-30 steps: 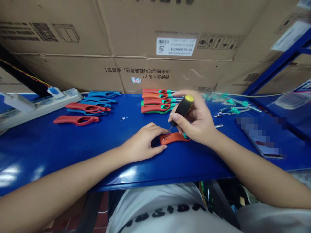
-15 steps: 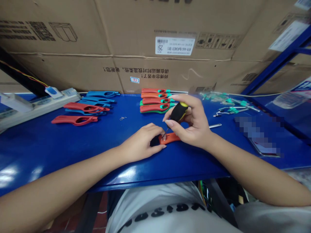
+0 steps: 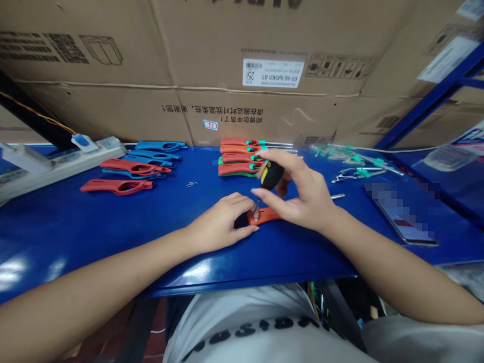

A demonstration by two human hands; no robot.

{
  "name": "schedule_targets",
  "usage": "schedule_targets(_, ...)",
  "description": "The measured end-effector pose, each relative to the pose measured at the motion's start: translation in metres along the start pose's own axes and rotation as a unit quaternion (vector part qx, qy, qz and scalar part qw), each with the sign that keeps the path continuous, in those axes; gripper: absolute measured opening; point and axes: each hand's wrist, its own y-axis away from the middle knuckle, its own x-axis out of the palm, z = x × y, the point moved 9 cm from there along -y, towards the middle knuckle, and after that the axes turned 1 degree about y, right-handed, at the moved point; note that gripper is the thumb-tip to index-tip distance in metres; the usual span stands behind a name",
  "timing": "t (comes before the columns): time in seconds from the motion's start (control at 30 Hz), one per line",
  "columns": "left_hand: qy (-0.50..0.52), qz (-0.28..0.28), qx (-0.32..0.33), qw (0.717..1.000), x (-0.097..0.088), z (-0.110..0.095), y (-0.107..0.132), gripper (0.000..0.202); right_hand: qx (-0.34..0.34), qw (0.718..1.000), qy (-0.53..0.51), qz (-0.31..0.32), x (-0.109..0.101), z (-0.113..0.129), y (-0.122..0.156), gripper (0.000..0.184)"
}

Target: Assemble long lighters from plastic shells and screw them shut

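Note:
My right hand (image 3: 302,196) is closed round the black and yellow handle of a short screwdriver (image 3: 271,175). The thin shaft slants down to the end of an orange utility lighter (image 3: 267,216) lying on the blue table. At that end, the thumb and fingers of my left hand (image 3: 227,219) grip the lighter from both sides, near the screwdriver's tip. The lighter's metal tube sticks out to the right beyond my right hand, which hides its middle. Whether a screw sits under the tip is too small to tell.
Assembled lighters (image 3: 238,157) lie in a stack behind my hands. Blue handle shells (image 3: 151,157) and red shells (image 3: 113,186) are at left by a power strip (image 3: 68,166). Small screws (image 3: 192,184) lie nearby. Green-tipped lighter inserts (image 3: 363,171) and a phone (image 3: 404,217) are at right.
The screwdriver's handle has turned and tipped slightly left in my right hand, whose fingers have shifted round it. My left hand and the lighter stay in place.

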Motion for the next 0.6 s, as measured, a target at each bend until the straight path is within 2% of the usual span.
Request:
schedule_targets(0.13,0.009,0.007,-0.003,1.000,0.001,-0.001,-0.001,0.011,0.015,0.999,-0.036,0.021,0.001,-0.002,-0.003,0.054)
schedule_targets(0.23,0.008,0.002,-0.006,1.000,0.002,0.000,-0.001,0.010,-0.035,0.999,0.019,-0.024,-0.008,0.004,-0.003,0.053)
schedule_targets(0.3,0.005,0.000,-0.006,1.000,0.002,0.001,0.000,0.010,-0.061,0.997,0.047,-0.032,-0.010,0.008,-0.003,0.052)
schedule_targets(0.47,-0.003,-0.004,-0.004,1.000,0.002,0.001,0.000,0.010,0.004,1.000,-0.013,0.024,0.001,0.003,-0.009,0.046)
schedule_targets(0.53,-0.001,-0.002,-0.001,1.000,0.003,0.001,0.000,0.010,-0.004,1.000,0.007,0.012,-0.003,0.007,-0.015,0.041)
schedule_targets(0.6,-0.001,-0.002,0.001,1.000,0.004,0.000,0.000,0.009,-0.041,0.998,0.050,0.019,-0.008,0.017,-0.023,0.038)
